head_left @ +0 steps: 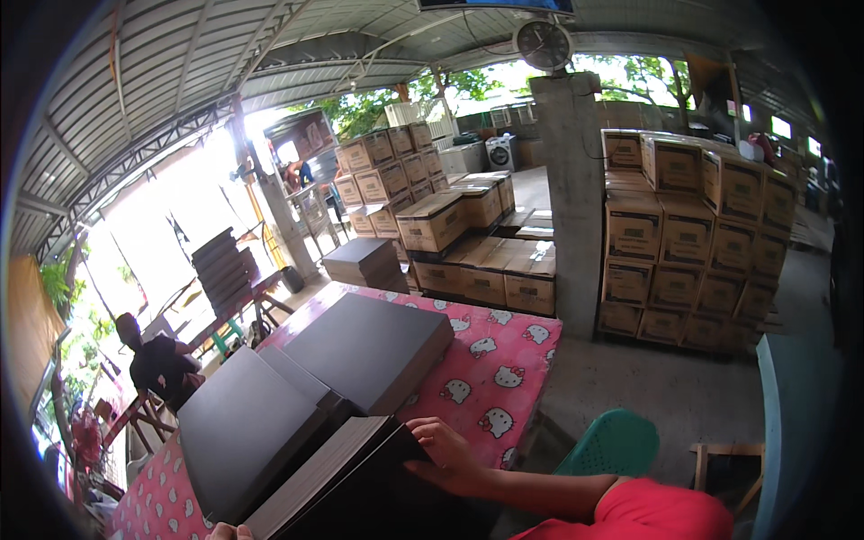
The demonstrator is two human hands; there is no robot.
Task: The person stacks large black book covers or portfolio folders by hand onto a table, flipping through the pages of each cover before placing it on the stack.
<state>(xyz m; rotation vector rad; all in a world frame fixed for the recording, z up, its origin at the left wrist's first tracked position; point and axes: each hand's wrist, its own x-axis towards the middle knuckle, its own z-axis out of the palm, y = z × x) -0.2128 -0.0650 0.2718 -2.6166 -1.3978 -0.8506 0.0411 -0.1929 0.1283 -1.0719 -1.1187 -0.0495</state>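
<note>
The big dark stack is probably heavy, because it is thick and has many sheets packed close. The sheets look stiff, so I think they would bend only a little. The flat, smooth outside could be slippery, and the corners might get bumped. The best place to hold it would be at two far-apart ends, with fingers around the thick edge. The right hand is gripping its far end, with fingers bent over the edge. Only fingertips of the left hand show by the near end, so I cannot tell how tightly it holds.

The stack is black outside, with thin pale gray lines along its edge. It tilts at the near side of the pink counter, just beside a flat gray pile.
</note>
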